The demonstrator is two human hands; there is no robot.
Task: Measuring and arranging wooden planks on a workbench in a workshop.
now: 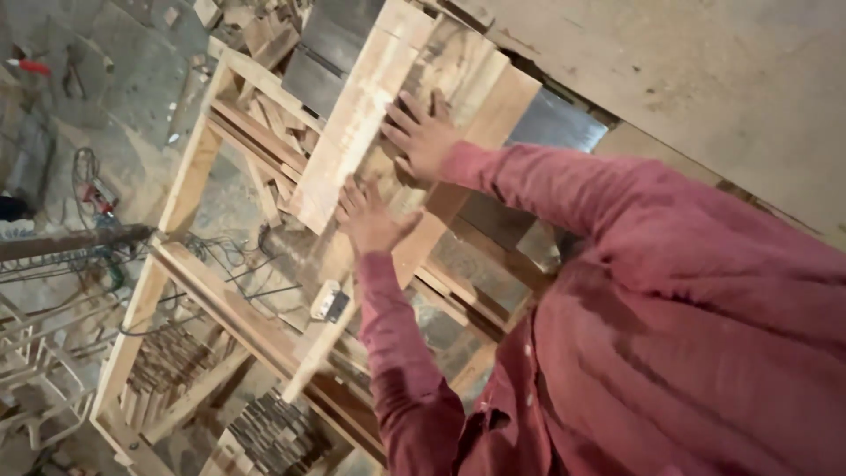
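Observation:
Several pale wooden planks (357, 123) lie side by side across a wooden frame bench (189, 176). My right hand (421, 137) lies flat on the planks with its fingers spread, on the wider worn board (476, 79). My left hand (368, 216) rests palm down just below it, near the lower end of the long light plank. Neither hand grips anything. Both arms are in red sleeves, and my red shirt fills the lower right.
A grey metal surface (555, 123) shows under the planks. A white switch box (330, 301) hangs on the frame. Stacks of small wood blocks (273, 432) sit below, with cables (220, 256) on the dusty floor. A big board (705, 70) spans the upper right.

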